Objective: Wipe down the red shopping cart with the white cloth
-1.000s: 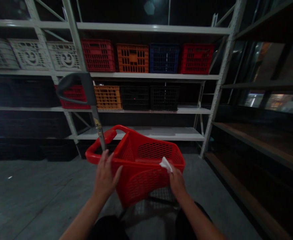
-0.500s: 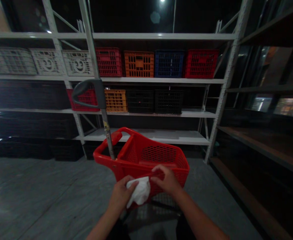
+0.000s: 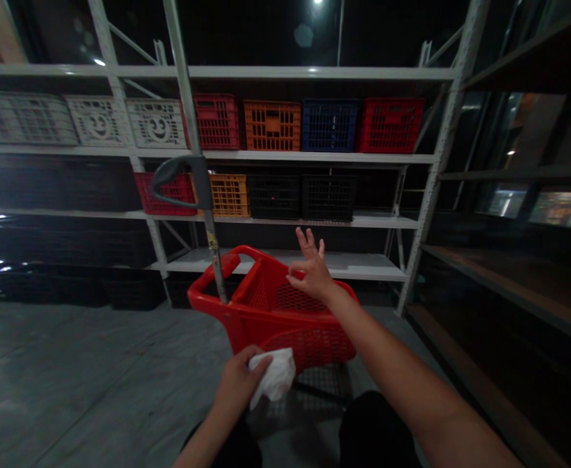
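Low in front of me, my left hand [image 3: 243, 380] is closed on a crumpled white tissue [image 3: 276, 375], its thumb pressed over the top. A red plastic shopping cart [image 3: 285, 325] with mesh sides stands just beyond. Over the cart's basket I hold up my right hand [image 3: 313, 270], open, three fingers stretched and the thumb and index finger slightly apart. Nothing shows in it. A metal pole [image 3: 217, 260] with a grey loop handle [image 3: 200, 182] rises from the cart's handle end on the left.
White metal shelving [image 3: 314, 156] spans the back and carries several crates, among them an orange crate [image 3: 272, 125] and a blue crate [image 3: 329, 125]. Dark shelves [image 3: 499, 266] run along the right. Grey concrete floor [image 3: 85, 364] lies to the left.
My right hand has left the area beside the tissue, risen up and forward over the cart, and spread its fingers. My left hand stays in about the same place with the tissue.
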Available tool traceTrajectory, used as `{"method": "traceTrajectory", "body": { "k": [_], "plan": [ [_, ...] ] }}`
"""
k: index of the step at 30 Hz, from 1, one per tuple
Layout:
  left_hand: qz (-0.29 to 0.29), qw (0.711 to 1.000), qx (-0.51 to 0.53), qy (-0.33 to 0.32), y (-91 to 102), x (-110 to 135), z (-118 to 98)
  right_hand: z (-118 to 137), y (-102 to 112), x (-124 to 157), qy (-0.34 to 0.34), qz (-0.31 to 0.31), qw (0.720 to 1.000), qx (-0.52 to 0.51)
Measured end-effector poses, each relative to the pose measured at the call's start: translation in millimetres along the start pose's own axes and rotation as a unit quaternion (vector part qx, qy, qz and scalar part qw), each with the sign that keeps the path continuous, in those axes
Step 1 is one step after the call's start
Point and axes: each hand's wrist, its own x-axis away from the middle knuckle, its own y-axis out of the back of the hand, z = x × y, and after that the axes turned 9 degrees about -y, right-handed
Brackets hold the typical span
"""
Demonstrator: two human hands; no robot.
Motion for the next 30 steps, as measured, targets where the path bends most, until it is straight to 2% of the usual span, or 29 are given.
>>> {"method": "traceTrajectory", "body": {
  "k": [6,12,15,18,21,23,27,30],
  "plan": [
    [-0.015,1.000,-0.001,-0.016,4.9,6.1,-9.7,-1.6,-11.2,8.6,-0.001,0.014,1.000,-0.002],
    [-0.042,0.999,0.015,-0.017,9.2,6.4,-16.3,2.8,-4.8,14.7,-0.012,0.015,1.000,-0.024],
    [-0.078,0.997,-0.014,0.003,13.2,3.4,-16.7,22.7,-0.1,33.8,-0.045,0.000,0.994,-0.104],
    [-0.131,0.989,-0.049,0.051,16.8,0.4,-14.4,59.0,-3.9,76.4,-0.136,-0.045,0.957,-0.251],
    [-0.169,0.984,-0.034,0.035,12.1,1.2,-12.8,91.2,-23.5,126.4,-0.197,0.004,0.929,-0.315],
    [-0.166,0.986,0.030,0.017,1.1,5.0,-14.1,100.6,-44.2,151.9,-0.236,0.037,0.917,-0.320],
    [-0.107,0.969,0.223,0.013,-30.2,17.5,-18.4,93.8,-85.9,177.3,-0.285,0.030,0.893,-0.348],
    [-0.075,0.968,0.241,-0.006,-35.0,20.6,-13.5,77.7,-102.8,179.1,-0.282,0.023,0.883,-0.374]
  ]
}}
